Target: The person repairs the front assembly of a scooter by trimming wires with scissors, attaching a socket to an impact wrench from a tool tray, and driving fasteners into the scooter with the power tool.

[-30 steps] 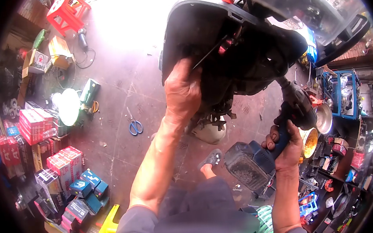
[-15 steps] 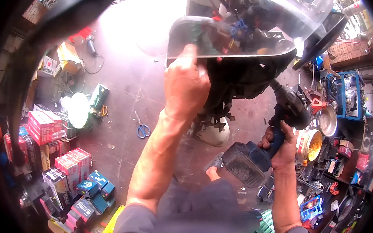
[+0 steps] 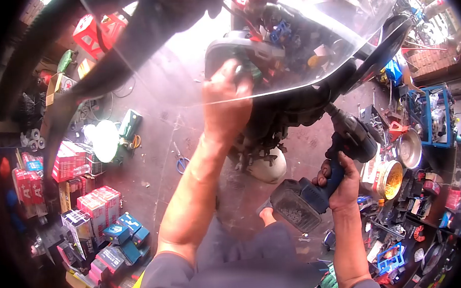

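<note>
My right hand (image 3: 343, 181) is wrapped round the handle of a dark cordless impact wrench (image 3: 354, 138), its battery towards me. The wrench's nose points up at the underside of a black vehicle front (image 3: 292, 110), close to its lower right edge; whether it touches is unclear. My left hand (image 3: 227, 104) is closed at the left end of that front, fingers curled. A clear windshield (image 3: 311, 77) crosses over those fingers, and what they grip is hidden. Below the black front a rounded white part (image 3: 268, 167) shows.
Scissors (image 3: 181, 163) lie on the floor. Red-and-white boxes (image 3: 100, 204) and blue boxes (image 3: 124, 229) are stacked at the left. On the right are a metal bowl (image 3: 410, 150), a tub with yellow contents (image 3: 392, 180), a blue rack (image 3: 432, 119) and scattered tools.
The view has shifted, with more red items and dark bars showing at upper left. The windshield's lower edge sits lower over my left hand. My right hand still holds the wrench.
</note>
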{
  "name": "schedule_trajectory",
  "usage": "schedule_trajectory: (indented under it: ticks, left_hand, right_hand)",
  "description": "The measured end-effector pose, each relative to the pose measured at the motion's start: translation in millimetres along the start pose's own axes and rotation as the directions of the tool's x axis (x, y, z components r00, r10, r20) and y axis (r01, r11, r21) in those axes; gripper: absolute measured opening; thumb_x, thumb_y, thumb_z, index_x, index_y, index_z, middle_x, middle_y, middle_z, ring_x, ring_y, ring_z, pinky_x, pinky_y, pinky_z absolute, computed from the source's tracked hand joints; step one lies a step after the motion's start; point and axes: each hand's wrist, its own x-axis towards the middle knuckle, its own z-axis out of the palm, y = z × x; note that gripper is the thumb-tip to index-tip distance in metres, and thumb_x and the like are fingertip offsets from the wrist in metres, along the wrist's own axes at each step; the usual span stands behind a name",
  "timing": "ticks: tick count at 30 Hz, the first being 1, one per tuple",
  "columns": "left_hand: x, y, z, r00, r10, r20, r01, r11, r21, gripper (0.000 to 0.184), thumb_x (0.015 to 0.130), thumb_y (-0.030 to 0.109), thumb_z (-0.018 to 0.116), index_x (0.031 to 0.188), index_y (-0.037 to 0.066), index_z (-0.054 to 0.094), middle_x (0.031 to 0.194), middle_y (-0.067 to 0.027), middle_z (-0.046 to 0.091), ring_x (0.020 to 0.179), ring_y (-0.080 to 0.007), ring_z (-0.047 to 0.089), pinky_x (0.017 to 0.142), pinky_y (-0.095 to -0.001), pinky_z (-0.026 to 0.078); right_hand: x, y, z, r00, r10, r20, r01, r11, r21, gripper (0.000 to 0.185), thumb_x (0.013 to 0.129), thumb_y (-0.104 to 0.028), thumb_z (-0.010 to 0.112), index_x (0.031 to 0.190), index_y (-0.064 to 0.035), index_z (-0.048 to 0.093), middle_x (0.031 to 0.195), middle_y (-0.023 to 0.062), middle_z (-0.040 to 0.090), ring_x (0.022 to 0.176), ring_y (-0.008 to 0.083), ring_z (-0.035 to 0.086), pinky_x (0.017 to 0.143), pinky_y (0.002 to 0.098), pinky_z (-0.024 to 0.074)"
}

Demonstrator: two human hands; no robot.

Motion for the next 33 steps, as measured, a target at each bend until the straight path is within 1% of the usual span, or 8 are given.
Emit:
schedule_trajectory:
  ticks: [4, 8, 11, 21, 22, 24, 30, 33]
  left_hand:
    - [-34.2, -16.6, 5.1, 0.974, -0.222, 0.031, 0.223, 0.944, -0.242, 0.015, 0.087, 0.005, 0.059, 0.099, -0.003, 0.066, 0.090, -0.0207, 0.070, 0.081, -0.0269, 0.071, 0.072, -0.0345, 0.053]
    - [1.1, 4.6, -0.6, 0.992, -0.100, 0.075, 0.100, 0.995, 0.005, 0.019, 0.084, 0.005, 0.057, 0.099, -0.002, 0.066, 0.083, -0.0216, 0.069, 0.073, -0.0338, 0.069, 0.068, -0.0385, 0.053]
    - [23.8, 30.7, 2.5, 0.970, -0.209, 0.124, 0.212, 0.977, -0.010, 0.020, 0.082, 0.004, 0.056, 0.098, -0.002, 0.067, 0.081, -0.0225, 0.068, 0.072, -0.0363, 0.067, 0.067, -0.0400, 0.052]
    - [-18.9, -14.3, 15.0, 0.992, -0.002, -0.126, -0.014, 0.992, -0.125, 0.013, 0.085, 0.004, 0.061, 0.096, -0.001, 0.066, 0.082, -0.0180, 0.070, 0.074, -0.0294, 0.069, 0.069, -0.0341, 0.052]
    - [-29.0, -18.7, 17.7, 0.987, -0.115, -0.109, 0.091, 0.975, -0.202, 0.011, 0.086, 0.005, 0.063, 0.095, 0.000, 0.066, 0.082, -0.0165, 0.070, 0.073, -0.0265, 0.068, 0.068, -0.0339, 0.052]
    - [-21.7, -16.7, 15.9, 0.989, 0.026, -0.148, -0.036, 0.997, -0.062, 0.011, 0.086, 0.005, 0.062, 0.095, -0.001, 0.066, 0.081, -0.0168, 0.069, 0.072, -0.0256, 0.068, 0.067, -0.0339, 0.051]
    - [-5.8, -4.0, 10.7, 0.996, -0.085, -0.036, 0.077, 0.981, -0.178, 0.014, 0.084, 0.000, 0.057, 0.095, -0.003, 0.064, 0.079, -0.0154, 0.068, 0.070, -0.0186, 0.064, 0.065, -0.0311, 0.049]
    - [-21.5, -0.5, 11.0, 0.951, -0.308, 0.005, 0.287, 0.880, -0.378, 0.013, 0.087, -0.002, 0.057, 0.097, -0.004, 0.065, 0.082, -0.0096, 0.069, 0.072, -0.0140, 0.062, 0.065, -0.0279, 0.049]
  right_hand:
    - [-3.9, -1.8, 4.6, 0.999, 0.029, -0.024, -0.029, 1.000, 0.004, 0.028, 0.094, -0.038, 0.053, 0.088, -0.0113, 0.057, 0.062, 0.0037, 0.053, 0.050, 0.0205, 0.057, 0.060, 0.0397, 0.0517]
    - [-3.7, -5.2, 2.3, 0.998, 0.057, -0.014, -0.056, 0.998, 0.028, 0.029, 0.094, -0.038, 0.053, 0.089, -0.0104, 0.057, 0.062, 0.0035, 0.054, 0.050, 0.0204, 0.057, 0.060, 0.0392, 0.0507]
    - [-6.8, -8.5, 7.0, 0.997, 0.079, -0.018, -0.079, 0.996, 0.035, 0.029, 0.094, -0.038, 0.053, 0.092, -0.0098, 0.057, 0.063, 0.0036, 0.054, 0.050, 0.0202, 0.057, 0.058, 0.0377, 0.0488]
    - [-6.6, -13.2, 5.3, 0.997, 0.079, 0.010, -0.080, 0.996, 0.037, 0.028, 0.093, -0.036, 0.055, 0.096, -0.0086, 0.059, 0.063, 0.0048, 0.055, 0.051, 0.0202, 0.057, 0.058, 0.0410, 0.0505]
    - [-6.6, -13.6, 5.9, 0.997, 0.073, 0.009, -0.074, 0.997, 0.029, 0.027, 0.093, -0.036, 0.055, 0.095, -0.0088, 0.059, 0.063, 0.0048, 0.055, 0.051, 0.0203, 0.057, 0.058, 0.0411, 0.0507]
    - [-7.3, -13.0, 6.7, 0.998, 0.061, 0.002, -0.061, 0.998, 0.012, 0.026, 0.093, -0.035, 0.054, 0.095, -0.0092, 0.059, 0.063, 0.0048, 0.055, 0.051, 0.0204, 0.057, 0.058, 0.0412, 0.0511]
    - [-7.3, -11.8, 6.5, 0.998, 0.063, 0.007, -0.063, 0.997, 0.053, 0.031, 0.095, -0.037, 0.052, 0.099, -0.0073, 0.058, 0.063, 0.0054, 0.056, 0.048, 0.0219, 0.057, 0.056, 0.0407, 0.0509]
    - [-6.4, -12.2, 1.4, 0.996, 0.079, 0.035, -0.081, 0.995, 0.059, 0.028, 0.094, -0.036, 0.054, 0.096, -0.0085, 0.058, 0.064, 0.0050, 0.056, 0.052, 0.0207, 0.058, 0.059, 0.0414, 0.0514]
